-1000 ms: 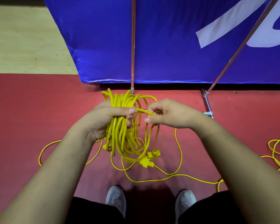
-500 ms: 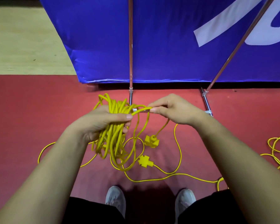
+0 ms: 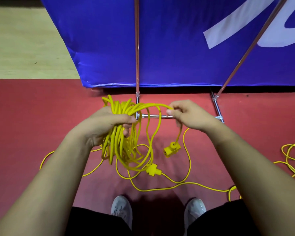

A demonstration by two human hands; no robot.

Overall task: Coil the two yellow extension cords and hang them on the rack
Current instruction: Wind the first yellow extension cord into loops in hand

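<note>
My left hand (image 3: 107, 123) grips the bright yellow cord (image 3: 121, 142) in messy hanging loops, while my right hand (image 3: 189, 114) pinches its socket end (image 3: 172, 149).

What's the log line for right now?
step: coiling | left hand: grips coil | right hand: pinches cord, socket hangs | loose cord: on floor

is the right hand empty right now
No, the right hand pinches a strand of the yellow cord that arcs over from the coil gripped in the left hand.
</note>
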